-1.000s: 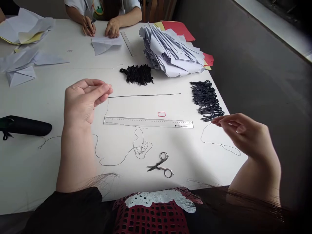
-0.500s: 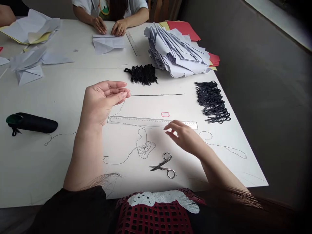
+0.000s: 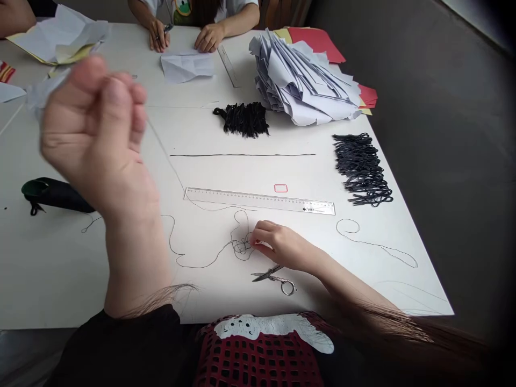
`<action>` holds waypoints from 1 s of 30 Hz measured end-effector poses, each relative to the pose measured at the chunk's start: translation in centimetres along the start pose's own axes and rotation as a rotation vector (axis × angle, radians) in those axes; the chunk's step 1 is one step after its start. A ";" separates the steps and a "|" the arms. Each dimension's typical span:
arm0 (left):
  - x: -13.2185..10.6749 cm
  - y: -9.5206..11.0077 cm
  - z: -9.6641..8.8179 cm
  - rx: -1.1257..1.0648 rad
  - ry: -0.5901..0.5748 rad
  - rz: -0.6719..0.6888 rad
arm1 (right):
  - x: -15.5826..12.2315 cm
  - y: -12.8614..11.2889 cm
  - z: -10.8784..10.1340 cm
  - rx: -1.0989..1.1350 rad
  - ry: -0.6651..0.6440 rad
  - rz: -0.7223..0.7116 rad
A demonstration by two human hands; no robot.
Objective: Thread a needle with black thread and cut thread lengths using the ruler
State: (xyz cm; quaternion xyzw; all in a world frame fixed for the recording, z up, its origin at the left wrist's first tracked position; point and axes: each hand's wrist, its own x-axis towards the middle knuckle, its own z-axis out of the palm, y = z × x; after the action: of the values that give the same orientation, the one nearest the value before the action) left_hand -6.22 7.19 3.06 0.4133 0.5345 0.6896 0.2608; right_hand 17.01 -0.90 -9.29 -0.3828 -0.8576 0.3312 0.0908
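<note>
My left hand (image 3: 94,129) is raised high over the table's left side, blurred by motion, its fingers closed. A thin black thread (image 3: 165,156) runs down from it toward the steel ruler (image 3: 260,200). My right hand (image 3: 282,246) lies low on the table, its fingertips pinching at the edge of a tangle of that thread (image 3: 242,247). Small scissors (image 3: 280,282) lie just below this hand, their blades partly hidden by it. A straight length of black cord (image 3: 242,155) lies above the ruler. Two bundles of black cord (image 3: 363,169) (image 3: 242,119) lie farther off.
A co-worker's hands (image 3: 181,40) rest on folded white paper (image 3: 187,67) at the far side. A large stack of folded white paper (image 3: 302,80) sits on red and yellow sheets. A black case (image 3: 54,194) lies at the left. The table's edge (image 3: 403,236) runs along the right.
My right hand has moved down and left from the ruler to the tangle. My left hand has risen and moved left, and the thread now runs up to it.
</note>
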 end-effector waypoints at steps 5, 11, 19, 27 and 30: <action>-1.4 -0.8 0.6 -0.072 -0.266 0.095 | 0.7 -0.2 -0.2 -0.064 0.080 0.069; -2.7 -1.9 1.2 0.197 -0.774 -0.115 | 2.2 -1.1 -4.3 0.290 0.513 0.072; -3.9 -2.5 2.1 0.201 -0.861 -0.190 | 4.4 -2.3 -5.9 0.860 0.614 0.189; -3.8 -3.3 2.2 0.337 -0.997 -0.163 | 4.4 -0.9 -5.4 0.899 0.657 0.138; -3.7 -3.4 2.1 0.389 -1.031 -0.161 | 3.8 -0.8 -5.7 0.847 0.717 0.153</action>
State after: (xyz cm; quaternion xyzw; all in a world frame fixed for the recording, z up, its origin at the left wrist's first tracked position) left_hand -2.80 6.28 -1.06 0.6954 0.4852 0.2646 0.4594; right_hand 16.25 4.31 -4.80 -0.4627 -0.5350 0.5014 0.4983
